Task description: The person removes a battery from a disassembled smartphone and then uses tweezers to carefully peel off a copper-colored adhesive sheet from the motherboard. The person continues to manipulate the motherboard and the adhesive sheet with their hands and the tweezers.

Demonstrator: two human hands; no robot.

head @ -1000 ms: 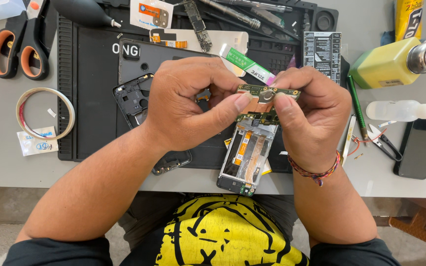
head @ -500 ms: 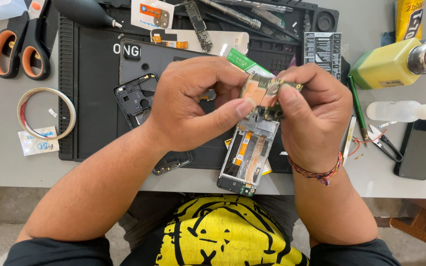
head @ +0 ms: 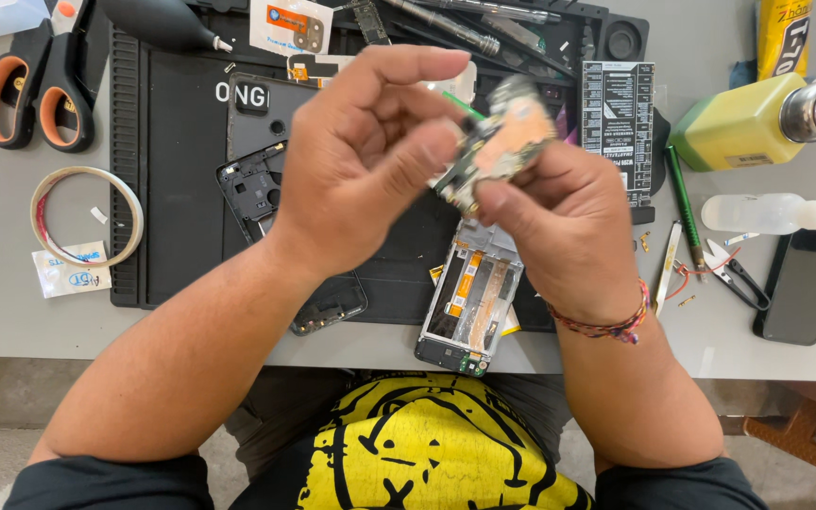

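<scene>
Holding a small circuit board (head: pixel 498 142) up over the counter (head: pixel 11 321), both hands meet near the middle of the view. Closest to the person, at 6 o'clock, is a yellow and black shirt (head: pixel 427 444). Just past the counter edge lies an open phone frame (head: pixel 472 297) with orange strips inside, right under the hands. The left hand (head: pixel 361 161) has its grip closed on the left side of the board with thumb and fingers. The right hand (head: pixel 569 222) has its grip closed on the lower right side of the board, and a red thread band (head: pixel 606 326) sits on its wrist. The board is tilted and in the air, touching only the fingers. A black work mat (head: pixel 172 217) is under it all. At 9 o'clock is a tape ring (head: pixel 87 215). At 3 o'clock lies a dark phone (head: pixel 803 283). Far off at 10 o'clock are orange scissors (head: pixel 35 85), and at 2 o'clock is a yellow-green bottle (head: pixel 757 118) on its side.
</scene>
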